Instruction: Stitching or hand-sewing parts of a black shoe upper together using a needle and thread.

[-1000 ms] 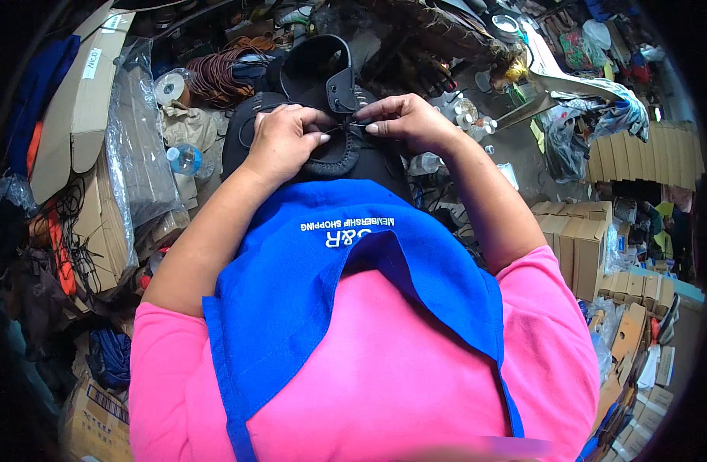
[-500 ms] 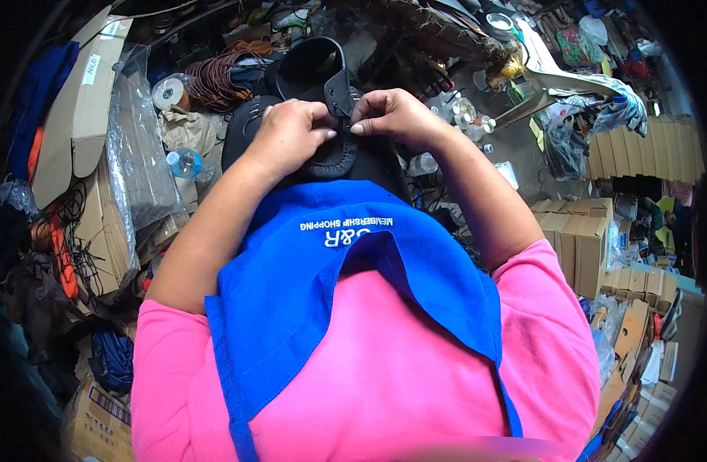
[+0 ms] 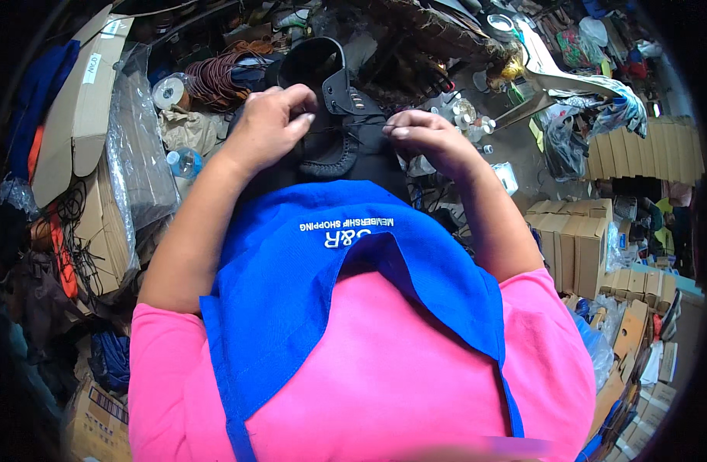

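On my lap, over dark cloth, rests a black leather-like item with a tall curved band (image 3: 340,88) and holes near the band's lower end. Nearer me, it has a rounded edge with thick whipped stitching (image 3: 326,165). A thin dark thread (image 3: 365,123) stretches across just below the band. My right hand (image 3: 434,138) pinches the thread's right end, apart from the leather. To the left, my left hand (image 3: 273,123) is closed, thumb against forefinger, at the other side of the thread; its exact grip is hard to see.
Coiled brown cord (image 3: 226,77), a white spool (image 3: 169,92) and a plastic bottle (image 3: 185,162) lie to the left beside tall cardboard sheets (image 3: 84,108). On the right stand small bottles (image 3: 465,123), stacked cardboard (image 3: 573,239) and a plastic bag (image 3: 561,142).
My hands have moved apart from the band, the left one leftward and the right one rightward. The thread now shows stretched between them.
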Motion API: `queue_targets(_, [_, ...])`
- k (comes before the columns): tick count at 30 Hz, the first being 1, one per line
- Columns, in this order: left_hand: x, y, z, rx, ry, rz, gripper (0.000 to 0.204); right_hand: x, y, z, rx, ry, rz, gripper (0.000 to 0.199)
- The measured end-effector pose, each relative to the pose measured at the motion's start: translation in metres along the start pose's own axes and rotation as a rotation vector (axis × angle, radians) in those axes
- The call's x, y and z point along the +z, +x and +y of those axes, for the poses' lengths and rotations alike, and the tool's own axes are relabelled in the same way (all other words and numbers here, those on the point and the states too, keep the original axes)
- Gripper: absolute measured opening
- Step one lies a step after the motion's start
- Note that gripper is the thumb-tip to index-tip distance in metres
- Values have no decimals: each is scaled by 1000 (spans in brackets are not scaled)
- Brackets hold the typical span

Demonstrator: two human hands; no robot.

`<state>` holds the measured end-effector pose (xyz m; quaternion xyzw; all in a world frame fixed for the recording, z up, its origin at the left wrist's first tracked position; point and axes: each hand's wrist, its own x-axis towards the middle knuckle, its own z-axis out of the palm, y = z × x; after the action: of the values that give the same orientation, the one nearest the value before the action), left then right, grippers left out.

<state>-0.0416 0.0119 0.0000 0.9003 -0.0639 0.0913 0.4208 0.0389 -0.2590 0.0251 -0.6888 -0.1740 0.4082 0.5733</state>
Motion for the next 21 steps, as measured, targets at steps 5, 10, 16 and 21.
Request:
queue_targets(5, [-28, -12, -10, -39, -98, 222, 12, -16, -15, -2, -173, 688, -173, 13])
queue_targets(10, [-19, -6, -6, -57, -1178, 123, 35, -6, -21, -12, 21, 98, 85, 30])
queue_targets(16, [-5, 12, 14, -384, -1660, 192, 40, 44, -3, -12, -2, -1025, 302, 31])
queue_targets(21, [-8, 12, -27, -647, -1418, 130, 44, 33, -5, 28, -260, -1267, 228, 36])
